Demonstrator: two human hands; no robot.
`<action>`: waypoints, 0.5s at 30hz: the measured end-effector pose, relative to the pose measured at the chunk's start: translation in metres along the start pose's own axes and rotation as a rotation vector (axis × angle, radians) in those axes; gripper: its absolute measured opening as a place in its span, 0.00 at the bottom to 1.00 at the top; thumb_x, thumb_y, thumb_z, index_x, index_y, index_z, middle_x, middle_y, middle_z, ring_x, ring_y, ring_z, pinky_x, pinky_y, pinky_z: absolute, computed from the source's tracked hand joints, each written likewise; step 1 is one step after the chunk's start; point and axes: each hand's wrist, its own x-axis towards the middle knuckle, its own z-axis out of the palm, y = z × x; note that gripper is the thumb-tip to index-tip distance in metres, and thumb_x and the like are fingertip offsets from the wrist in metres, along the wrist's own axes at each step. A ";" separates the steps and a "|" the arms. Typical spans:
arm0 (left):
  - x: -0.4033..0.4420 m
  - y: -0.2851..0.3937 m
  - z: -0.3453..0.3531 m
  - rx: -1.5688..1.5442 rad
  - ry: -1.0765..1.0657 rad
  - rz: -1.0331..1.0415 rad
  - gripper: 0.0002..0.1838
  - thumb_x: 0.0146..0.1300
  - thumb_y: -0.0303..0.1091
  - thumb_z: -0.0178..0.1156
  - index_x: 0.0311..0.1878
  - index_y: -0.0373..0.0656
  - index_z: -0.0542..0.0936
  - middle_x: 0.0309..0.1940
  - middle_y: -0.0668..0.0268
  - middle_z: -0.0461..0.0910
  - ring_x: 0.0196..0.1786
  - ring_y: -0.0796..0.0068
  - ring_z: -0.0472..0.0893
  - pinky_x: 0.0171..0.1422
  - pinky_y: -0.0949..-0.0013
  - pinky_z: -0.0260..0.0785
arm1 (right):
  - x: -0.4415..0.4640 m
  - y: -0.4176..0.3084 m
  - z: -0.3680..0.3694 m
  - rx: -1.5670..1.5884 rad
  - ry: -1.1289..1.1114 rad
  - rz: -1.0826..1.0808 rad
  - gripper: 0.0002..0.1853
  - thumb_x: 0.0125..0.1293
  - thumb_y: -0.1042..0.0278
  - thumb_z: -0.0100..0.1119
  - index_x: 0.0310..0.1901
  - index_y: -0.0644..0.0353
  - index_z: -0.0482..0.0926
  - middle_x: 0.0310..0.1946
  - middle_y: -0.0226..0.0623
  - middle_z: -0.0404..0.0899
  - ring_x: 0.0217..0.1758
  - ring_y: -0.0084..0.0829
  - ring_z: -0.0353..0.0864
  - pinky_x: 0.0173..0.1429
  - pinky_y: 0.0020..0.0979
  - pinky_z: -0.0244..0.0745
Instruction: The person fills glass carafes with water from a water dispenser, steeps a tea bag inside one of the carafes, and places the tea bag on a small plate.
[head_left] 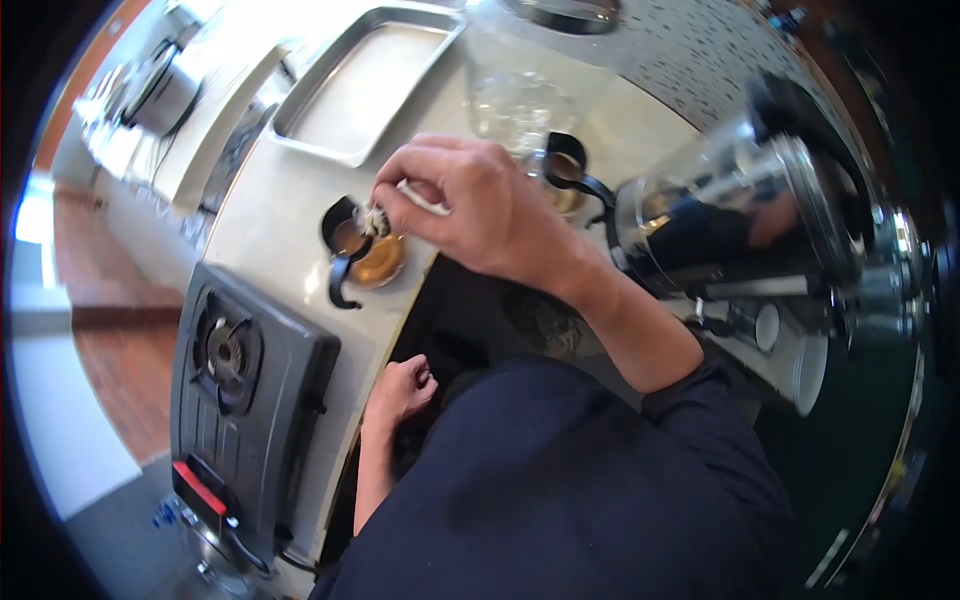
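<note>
My right hand (pixel 470 205) pinches a small spoon (pixel 424 198) with a white handle. Its pale, dark-flecked end is over a glass cup (pixel 378 264) with a black holder and handle, and brown liquid shows inside. Whether the spoon touches the liquid I cannot tell. Near the counter's front edge, my left hand (pixel 402 388) is low by my body, fingers curled in, with nothing visible in it. Beyond my right forearm stands a second glass cup (pixel 566 170) with a black handle, also holding brown liquid; my wrist partly covers it.
To the left is a grey gas stove (pixel 255 375). A metal tray (pixel 372 85) lies at the back of the counter (pixel 300 230). A clear container (pixel 515 105) stands behind my hand. On the right, a large glass French press (pixel 730 215) rises close to my forearm.
</note>
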 end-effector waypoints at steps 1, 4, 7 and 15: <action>0.001 0.002 0.006 0.021 -0.023 0.003 0.13 0.62 0.33 0.69 0.33 0.37 0.75 0.25 0.46 0.79 0.33 0.36 0.80 0.38 0.47 0.74 | -0.018 -0.002 -0.012 -0.012 0.048 -0.019 0.10 0.74 0.61 0.67 0.42 0.60 0.88 0.36 0.44 0.87 0.39 0.49 0.90 0.47 0.46 0.83; 0.006 0.027 0.026 0.106 -0.099 0.002 0.13 0.60 0.33 0.69 0.33 0.36 0.75 0.26 0.44 0.79 0.34 0.36 0.82 0.39 0.48 0.75 | -0.079 -0.003 -0.050 -0.017 0.168 -0.042 0.09 0.73 0.65 0.70 0.42 0.62 0.89 0.34 0.41 0.85 0.33 0.40 0.85 0.41 0.41 0.79; 0.010 0.041 0.059 0.198 -0.155 0.079 0.13 0.59 0.34 0.69 0.33 0.36 0.76 0.27 0.44 0.81 0.36 0.36 0.84 0.41 0.49 0.77 | -0.152 -0.013 -0.092 -0.042 0.239 0.040 0.07 0.72 0.66 0.72 0.42 0.62 0.89 0.32 0.38 0.83 0.29 0.34 0.83 0.37 0.37 0.77; -0.003 0.099 0.161 0.386 -0.332 0.178 0.15 0.60 0.38 0.71 0.36 0.37 0.79 0.33 0.44 0.84 0.43 0.37 0.86 0.46 0.45 0.79 | -0.364 -0.044 -0.224 -0.211 0.371 0.369 0.04 0.71 0.69 0.72 0.42 0.60 0.88 0.32 0.34 0.81 0.29 0.32 0.79 0.35 0.36 0.74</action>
